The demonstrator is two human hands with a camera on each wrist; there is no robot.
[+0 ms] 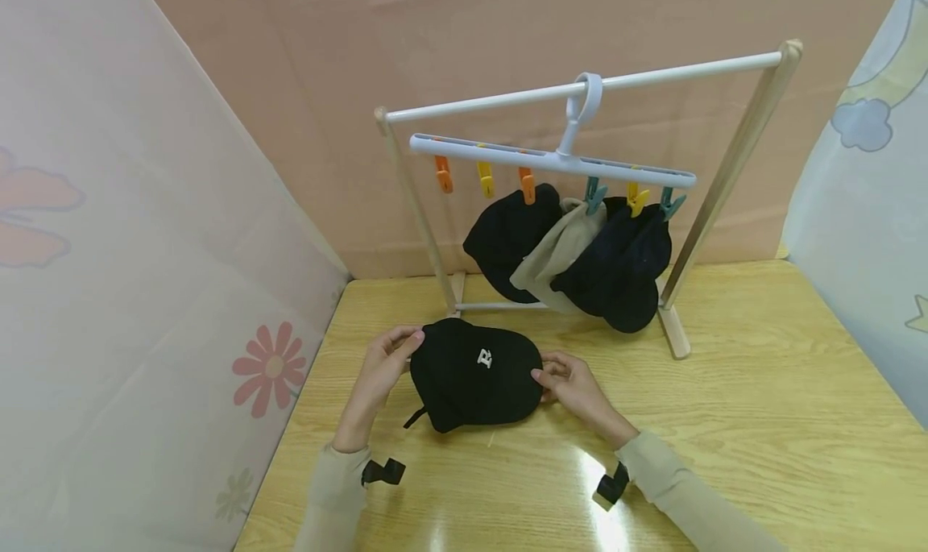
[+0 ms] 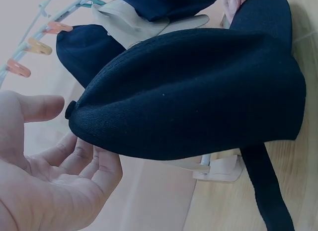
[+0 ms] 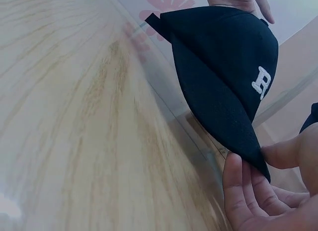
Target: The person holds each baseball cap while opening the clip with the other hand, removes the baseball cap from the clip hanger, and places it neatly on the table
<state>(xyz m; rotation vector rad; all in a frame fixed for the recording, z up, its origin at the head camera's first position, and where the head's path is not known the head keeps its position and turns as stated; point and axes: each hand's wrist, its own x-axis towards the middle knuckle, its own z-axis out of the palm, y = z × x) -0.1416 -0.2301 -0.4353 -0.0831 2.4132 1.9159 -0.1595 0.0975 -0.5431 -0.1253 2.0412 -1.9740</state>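
Observation:
A black baseball cap [image 1: 464, 379] with a white letter R [image 3: 261, 83] on its front is held up over the table, its strap [image 2: 268, 186] hanging loose. My right hand [image 1: 573, 387] pinches the edge of the brim [image 3: 218, 107] between thumb and fingers. At the crown's top, my left hand [image 2: 59, 171] has its fingers against the fabric, while its thumb stands apart from the cap near the top button [image 2: 70, 110]. Behind, a black cap [image 1: 511, 242], a beige cap [image 1: 554, 250] and dark navy headwear [image 1: 616, 266] hang bunched from clips.
A wooden rack [image 1: 732, 165] with a white bar [image 1: 500, 101] stands at the back of the table [image 1: 783, 423]. A pale blue clip hanger [image 1: 551, 161] hooks over the bar. Its left orange clip [image 1: 444, 175] and yellow clip [image 1: 486, 181] hold nothing. Patterned cloth walls [image 1: 181, 213] enclose the sides.

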